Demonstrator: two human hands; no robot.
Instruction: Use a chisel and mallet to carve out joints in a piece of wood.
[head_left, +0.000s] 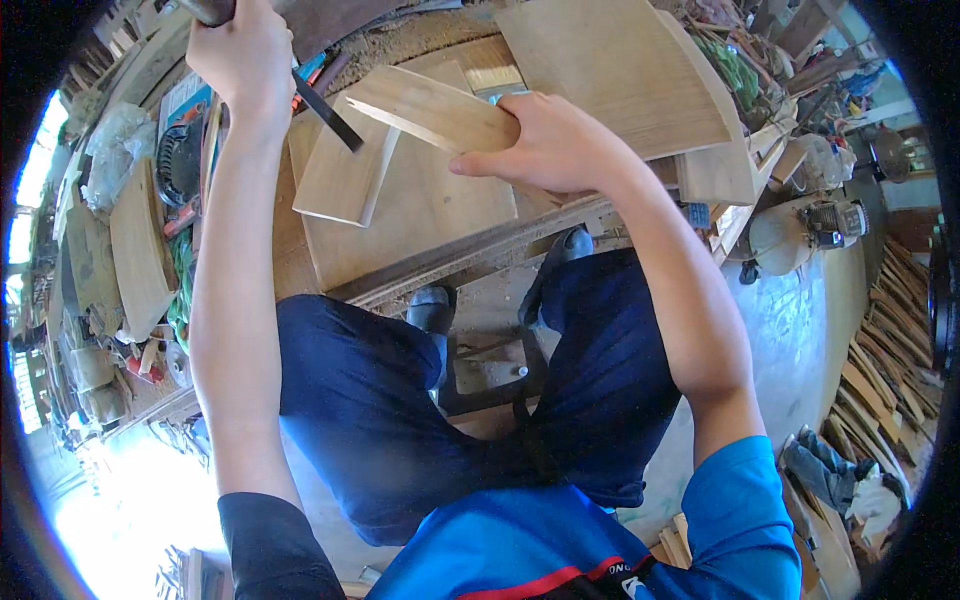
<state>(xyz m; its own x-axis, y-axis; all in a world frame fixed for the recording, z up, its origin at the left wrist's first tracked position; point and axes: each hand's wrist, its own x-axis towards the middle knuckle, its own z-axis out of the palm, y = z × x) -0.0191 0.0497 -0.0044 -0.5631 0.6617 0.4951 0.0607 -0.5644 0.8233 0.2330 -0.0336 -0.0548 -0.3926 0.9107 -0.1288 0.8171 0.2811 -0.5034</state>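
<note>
Up top, left hand [243, 55] grips a chisel [325, 110]; right hand [545, 145] holds a wood slat [425, 108].

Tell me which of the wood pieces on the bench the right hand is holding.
The narrow pale wood strip, gripped at its end by the right hand. The flat board beside it and the large curved panel lie ungripped.

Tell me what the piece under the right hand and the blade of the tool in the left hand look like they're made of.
The slat under the right hand looks like bare, unfinished wood: pale tan, matte, faint grain. The blade of the tool gripped by the left hand looks like dark metal: thin, flat, straight-edged; its finish is hard to tell.
</note>
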